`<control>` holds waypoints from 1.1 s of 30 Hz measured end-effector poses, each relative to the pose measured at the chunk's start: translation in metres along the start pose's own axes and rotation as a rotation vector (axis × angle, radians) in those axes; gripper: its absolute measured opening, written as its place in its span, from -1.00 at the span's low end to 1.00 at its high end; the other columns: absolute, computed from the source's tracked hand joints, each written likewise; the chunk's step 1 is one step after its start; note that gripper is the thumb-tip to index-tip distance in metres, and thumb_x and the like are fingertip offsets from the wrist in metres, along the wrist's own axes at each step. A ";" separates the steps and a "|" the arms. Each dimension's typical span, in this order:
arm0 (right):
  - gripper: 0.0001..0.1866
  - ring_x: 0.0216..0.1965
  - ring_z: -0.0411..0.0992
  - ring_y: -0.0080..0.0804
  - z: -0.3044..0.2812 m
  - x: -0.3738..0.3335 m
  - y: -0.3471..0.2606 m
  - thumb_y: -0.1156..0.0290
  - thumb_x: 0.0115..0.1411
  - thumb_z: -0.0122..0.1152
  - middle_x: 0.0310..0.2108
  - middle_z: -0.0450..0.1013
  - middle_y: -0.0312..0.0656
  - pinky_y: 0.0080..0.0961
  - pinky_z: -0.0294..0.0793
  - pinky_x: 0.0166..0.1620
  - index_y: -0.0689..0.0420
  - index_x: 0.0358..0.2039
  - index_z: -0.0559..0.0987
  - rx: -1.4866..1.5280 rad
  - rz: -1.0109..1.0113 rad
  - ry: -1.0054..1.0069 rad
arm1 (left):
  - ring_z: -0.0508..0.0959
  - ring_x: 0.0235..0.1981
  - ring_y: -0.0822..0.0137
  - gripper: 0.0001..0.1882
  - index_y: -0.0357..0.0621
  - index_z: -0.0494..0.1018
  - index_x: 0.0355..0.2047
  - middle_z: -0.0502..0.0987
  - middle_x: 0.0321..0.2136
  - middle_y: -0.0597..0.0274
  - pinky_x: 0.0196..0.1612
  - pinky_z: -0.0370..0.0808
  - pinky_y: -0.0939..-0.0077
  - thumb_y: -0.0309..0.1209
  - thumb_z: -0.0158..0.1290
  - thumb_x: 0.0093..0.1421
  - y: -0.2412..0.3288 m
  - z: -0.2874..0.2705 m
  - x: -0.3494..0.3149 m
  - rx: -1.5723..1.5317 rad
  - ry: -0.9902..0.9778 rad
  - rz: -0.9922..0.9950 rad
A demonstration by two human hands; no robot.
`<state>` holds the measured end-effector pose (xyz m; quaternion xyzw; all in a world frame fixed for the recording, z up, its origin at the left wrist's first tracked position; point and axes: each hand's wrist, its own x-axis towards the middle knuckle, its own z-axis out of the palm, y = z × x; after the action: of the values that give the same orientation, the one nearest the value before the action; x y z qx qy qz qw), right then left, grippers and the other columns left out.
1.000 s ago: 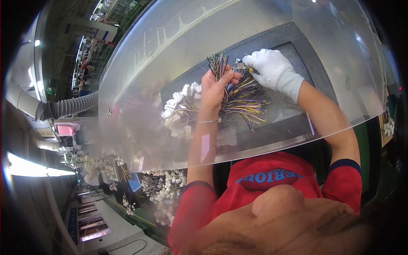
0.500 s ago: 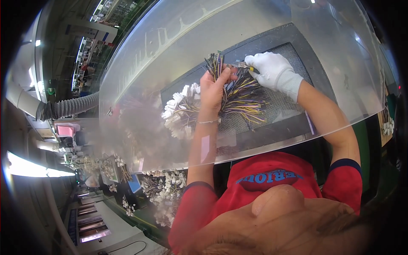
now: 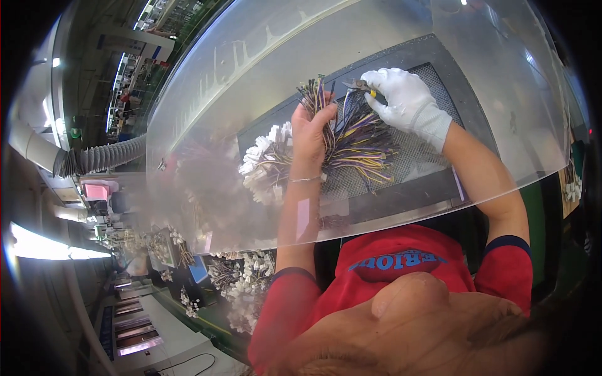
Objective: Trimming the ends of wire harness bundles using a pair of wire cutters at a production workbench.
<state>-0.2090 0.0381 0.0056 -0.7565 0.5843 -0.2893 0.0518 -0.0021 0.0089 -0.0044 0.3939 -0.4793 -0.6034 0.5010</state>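
Nearest to me hung the clear shield (image 3: pixel 533 138), its lower edge crossing over my forearms; its left part was cloudy, and I judged that haze could make me misread where one wire ended and another began. Under it lay the bench (image 3: pixel 376 206), a dark frame around a mesh panel (image 3: pixel 411 164). From the middle of the mesh the loose wires (image 3: pixel 364 152) fanned toward the near edge, close enough to my wrists that a sleeve of glove or a careless elbow could drag them into a tangle. Toward the left edge, beside my bare wrist, sat a heap of white plugs (image 3: pixel 266 153), easy to knock if that arm swung out.

Farther in, my left hand (image 3: pixel 310 133) had its thumb pressed over the wire bundle (image 3: pixel 313 94), the fingers clamped around it near the far edge; a slack thumb could let strands slide out. My gloved right hand (image 3: pixel 400 99) was closed on the pliers (image 3: pixel 359 84), near the far edge too, their tips aimed at the bundle. I could not tell whether a wire lay between those tips; a slip leftward could nick the wrong strand, or my uncovered fingers
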 end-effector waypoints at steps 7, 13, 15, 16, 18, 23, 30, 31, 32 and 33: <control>-0.76 -0.20 0.46 -0.18 -0.002 -0.001 -0.003 0.26 0.12 0.11 -0.32 0.46 -0.16 -0.27 0.47 -0.15 0.03 -0.21 0.45 -0.013 -0.014 0.000 | 0.31 -0.57 0.54 -0.73 -0.33 0.43 -0.23 0.37 -0.60 0.37 -0.48 0.23 0.67 -0.32 0.05 0.25 0.004 0.002 0.001 -0.104 -0.057 -0.038; -0.76 -0.21 0.46 -0.19 -0.003 -0.001 -0.005 0.26 0.11 0.13 -0.33 0.46 -0.17 -0.29 0.48 -0.16 0.04 -0.21 0.45 -0.007 -0.038 0.016 | 0.34 -0.58 0.52 -0.77 -0.32 0.44 -0.25 0.39 -0.59 0.34 -0.50 0.27 0.64 -0.35 0.03 0.26 0.003 -0.002 0.001 -0.171 -0.058 -0.060; -0.75 -0.22 0.47 -0.20 -0.003 -0.001 -0.005 0.26 0.11 0.15 -0.33 0.46 -0.18 -0.30 0.48 -0.17 0.04 -0.21 0.46 -0.019 -0.052 0.026 | 0.36 -0.58 0.51 -0.78 -0.32 0.44 -0.24 0.42 -0.58 0.32 -0.49 0.30 0.63 -0.36 0.02 0.26 0.006 0.004 0.001 -0.155 -0.018 -0.056; -0.75 -0.22 0.47 -0.20 -0.003 -0.002 -0.004 0.26 0.11 0.15 -0.33 0.46 -0.18 -0.30 0.48 -0.17 0.04 -0.21 0.46 -0.018 -0.049 0.026 | 0.39 -0.56 0.50 -0.78 -0.32 0.44 -0.23 0.46 -0.56 0.28 -0.49 0.32 0.63 -0.38 0.02 0.26 0.009 0.007 0.001 -0.173 0.021 -0.068; -0.75 -0.24 0.47 -0.22 -0.002 -0.002 -0.004 0.26 0.09 0.17 -0.33 0.46 -0.20 -0.30 0.49 -0.18 0.03 -0.21 0.47 -0.035 -0.066 0.033 | 0.42 -0.55 0.49 -0.78 -0.33 0.44 -0.22 0.49 -0.54 0.25 -0.48 0.34 0.62 -0.39 0.01 0.26 0.010 0.006 0.001 -0.191 0.063 -0.076; -0.74 -0.24 0.47 -0.23 -0.001 -0.001 -0.004 0.26 0.09 0.18 -0.34 0.46 -0.21 -0.30 0.48 -0.19 0.03 -0.21 0.47 -0.006 -0.089 0.049 | 0.43 -0.56 0.49 -0.76 -0.31 0.45 -0.20 0.51 -0.51 0.23 -0.49 0.36 0.64 -0.36 0.00 0.27 0.007 -0.003 0.002 -0.319 -0.105 -0.111; -0.72 -0.23 0.46 -0.23 -0.003 -0.002 -0.006 0.25 0.08 0.18 -0.34 0.46 -0.20 -0.30 0.48 -0.18 0.02 -0.19 0.47 -0.019 -0.081 0.052 | 0.43 -0.56 0.51 -0.77 -0.28 0.45 -0.22 0.52 -0.51 0.26 -0.48 0.36 0.65 -0.34 0.00 0.27 0.004 -0.003 0.005 -0.257 -0.113 -0.146; -0.72 -0.23 0.46 -0.23 -0.003 -0.002 -0.006 0.25 0.08 0.18 -0.34 0.46 -0.20 -0.30 0.48 -0.18 0.02 -0.19 0.47 -0.019 -0.081 0.053 | 0.44 -0.56 0.52 -0.78 -0.28 0.45 -0.22 0.52 -0.51 0.27 -0.47 0.36 0.66 -0.35 0.02 0.26 0.004 -0.002 0.004 -0.233 -0.103 -0.143; -0.71 -0.22 0.46 -0.21 -0.003 -0.002 -0.006 0.24 0.10 0.17 -0.32 0.46 -0.19 -0.30 0.47 -0.16 0.04 -0.17 0.48 0.003 -0.068 0.053 | 0.44 -0.55 0.53 -0.79 -0.27 0.45 -0.23 0.52 -0.50 0.27 -0.47 0.37 0.67 -0.36 0.04 0.25 0.005 -0.001 0.004 -0.208 -0.094 -0.140; -0.69 -0.21 0.46 -0.19 -0.003 -0.002 -0.007 0.23 0.11 0.16 -0.30 0.47 -0.17 -0.30 0.47 -0.15 0.05 -0.15 0.48 0.024 -0.054 0.054 | 0.44 -0.55 0.53 -0.79 -0.27 0.45 -0.23 0.52 -0.50 0.27 -0.47 0.37 0.67 -0.36 0.04 0.25 0.005 0.000 0.003 -0.208 -0.094 -0.140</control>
<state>-0.2049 0.0424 0.0100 -0.7633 0.5612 -0.3180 0.0374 -0.0013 0.0057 0.0001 0.3434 -0.4084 -0.7012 0.4729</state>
